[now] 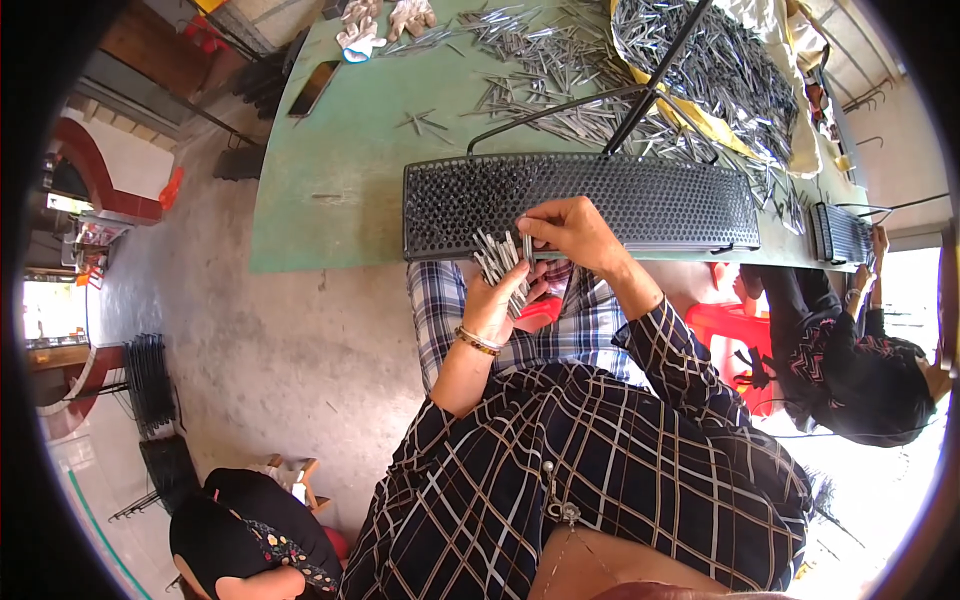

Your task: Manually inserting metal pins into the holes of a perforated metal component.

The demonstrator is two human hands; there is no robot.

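My left hand (497, 295) is closed round a bundle of thin grey metal rods (495, 255), their ends fanning out at the top. Just above it, the fingertips of my right hand (575, 232) pinch one metal rod (527, 246) beside the bundle. Both hands are at the near edge of a long black rack (640, 200) full of round holes. Toward its left end many holes look filled, while farther right they look open. The rack lies along the table's front edge, and a black wire handle (560, 108) rises behind it.
Loose rods (560, 75) lie scattered over the green table (330, 190), with a big heap in a sack (700, 60) at the far right. A phone (315, 88) and gloves (360, 35) lie at the far left. Co-workers sit at right (850, 360) and lower left (250, 530).
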